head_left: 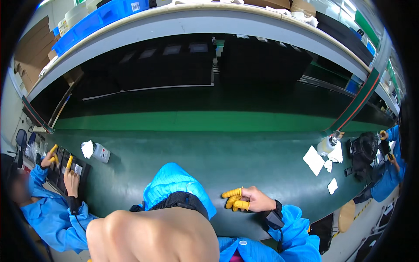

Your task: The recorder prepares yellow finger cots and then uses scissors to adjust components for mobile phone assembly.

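Note:
My left hand (152,236) is raised very near the camera and fills the lower middle of the view. Its back and bent knuckles show, while the fingers are hidden, so what they hold, if anything, cannot be seen. A blue sleeve (174,185) with a black cuff rises behind it. Over the green tabletop (196,153), toward its near edge, my right hand (251,199) points leftward with yellow finger cots on. Its index finger is stretched out and the others are loosely bent, apart and holding nothing. A black wrist device (275,218) with a cable is strapped at that wrist.
Left, a co-worker's hands (71,180) are over a black case (59,170), near a white bottle (102,153). Right are another bottle (325,146), white wipes (313,160), a black bag (364,148) and another person (388,181). A shelf (196,19) spans the far side.

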`<state>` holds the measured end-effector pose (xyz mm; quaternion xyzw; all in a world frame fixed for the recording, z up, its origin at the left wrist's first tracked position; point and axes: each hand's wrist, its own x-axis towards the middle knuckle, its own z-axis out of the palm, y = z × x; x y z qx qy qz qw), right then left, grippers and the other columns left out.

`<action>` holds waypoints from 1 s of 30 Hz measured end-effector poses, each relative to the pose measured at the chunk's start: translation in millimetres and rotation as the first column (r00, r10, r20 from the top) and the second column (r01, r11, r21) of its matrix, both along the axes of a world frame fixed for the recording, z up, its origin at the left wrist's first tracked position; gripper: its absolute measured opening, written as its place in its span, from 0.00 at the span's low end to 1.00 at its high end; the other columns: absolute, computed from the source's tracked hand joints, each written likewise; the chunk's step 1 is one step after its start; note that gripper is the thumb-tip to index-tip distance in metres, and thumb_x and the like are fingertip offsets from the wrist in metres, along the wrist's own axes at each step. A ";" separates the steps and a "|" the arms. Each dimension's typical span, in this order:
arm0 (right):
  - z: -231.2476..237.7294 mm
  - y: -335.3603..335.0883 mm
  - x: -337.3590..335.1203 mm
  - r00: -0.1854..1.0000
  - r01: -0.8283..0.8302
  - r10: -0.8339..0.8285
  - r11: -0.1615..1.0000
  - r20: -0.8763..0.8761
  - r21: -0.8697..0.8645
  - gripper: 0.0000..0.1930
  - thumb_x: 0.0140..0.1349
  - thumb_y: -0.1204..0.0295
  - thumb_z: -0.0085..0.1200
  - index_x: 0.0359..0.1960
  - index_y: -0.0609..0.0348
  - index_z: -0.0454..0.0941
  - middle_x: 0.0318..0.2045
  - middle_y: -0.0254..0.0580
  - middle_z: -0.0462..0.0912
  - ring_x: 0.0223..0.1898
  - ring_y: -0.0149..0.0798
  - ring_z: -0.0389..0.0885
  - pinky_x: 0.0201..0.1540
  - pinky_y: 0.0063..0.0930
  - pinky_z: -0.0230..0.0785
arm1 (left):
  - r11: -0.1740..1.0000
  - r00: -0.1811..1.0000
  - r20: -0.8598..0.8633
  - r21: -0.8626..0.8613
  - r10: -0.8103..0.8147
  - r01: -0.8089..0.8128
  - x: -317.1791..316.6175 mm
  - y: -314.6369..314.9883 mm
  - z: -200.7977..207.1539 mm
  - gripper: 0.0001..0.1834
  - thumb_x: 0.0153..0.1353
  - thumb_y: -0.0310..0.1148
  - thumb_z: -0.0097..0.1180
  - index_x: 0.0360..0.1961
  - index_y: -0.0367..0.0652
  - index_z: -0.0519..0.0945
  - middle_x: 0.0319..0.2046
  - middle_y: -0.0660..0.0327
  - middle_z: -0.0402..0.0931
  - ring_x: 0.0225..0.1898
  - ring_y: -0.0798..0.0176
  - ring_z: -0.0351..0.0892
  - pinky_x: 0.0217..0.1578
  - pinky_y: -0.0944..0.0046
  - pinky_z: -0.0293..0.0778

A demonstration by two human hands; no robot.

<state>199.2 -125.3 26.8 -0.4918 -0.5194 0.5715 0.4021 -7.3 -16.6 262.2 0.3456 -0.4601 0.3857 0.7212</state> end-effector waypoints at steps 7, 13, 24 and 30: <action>0.9 3.9 1.3 0.998 -0.062 0.062 0.998 0.008 0.019 0.21 0.69 0.70 0.56 0.63 0.59 0.73 0.41 0.40 0.86 0.35 0.27 0.83 0.41 0.22 0.77 | 0.984 0.978 0.191 0.137 0.087 -0.114 28.1 44.2 -8.0 0.26 0.67 0.36 0.53 0.10 0.37 0.74 0.14 0.54 0.76 0.17 0.57 0.80 0.26 0.64 0.78; -3.2 3.7 4.4 0.996 -0.066 0.062 0.995 0.058 0.076 0.21 0.69 0.67 0.57 0.61 0.59 0.74 0.43 0.37 0.87 0.30 0.24 0.81 0.37 0.19 0.74 | 0.782 0.780 -0.089 0.162 0.619 -0.602 63.7 145.3 -61.3 0.21 0.60 0.51 0.59 0.25 0.44 0.76 0.18 0.61 0.74 0.19 0.58 0.74 0.27 0.56 0.69; -8.8 1.4 12.3 0.995 -0.072 0.070 0.997 0.065 0.038 0.21 0.66 0.74 0.57 0.62 0.57 0.73 0.47 0.38 0.85 0.34 0.25 0.82 0.42 0.20 0.75 | -0.587 -0.607 0.401 0.798 0.686 -0.136 147.5 385.6 -106.2 0.31 0.53 0.38 0.67 0.57 0.37 0.75 0.65 0.49 0.66 0.65 0.45 0.66 0.64 0.51 0.64; -5.7 3.4 13.4 0.997 -0.044 0.037 0.993 0.068 0.113 0.21 0.69 0.68 0.56 0.62 0.59 0.73 0.46 0.37 0.86 0.33 0.24 0.82 0.38 0.18 0.74 | -0.632 -0.718 0.584 0.730 0.379 0.261 160.8 454.7 -137.0 0.34 0.52 0.41 0.69 0.58 0.40 0.72 0.58 0.50 0.70 0.62 0.46 0.69 0.64 0.49 0.65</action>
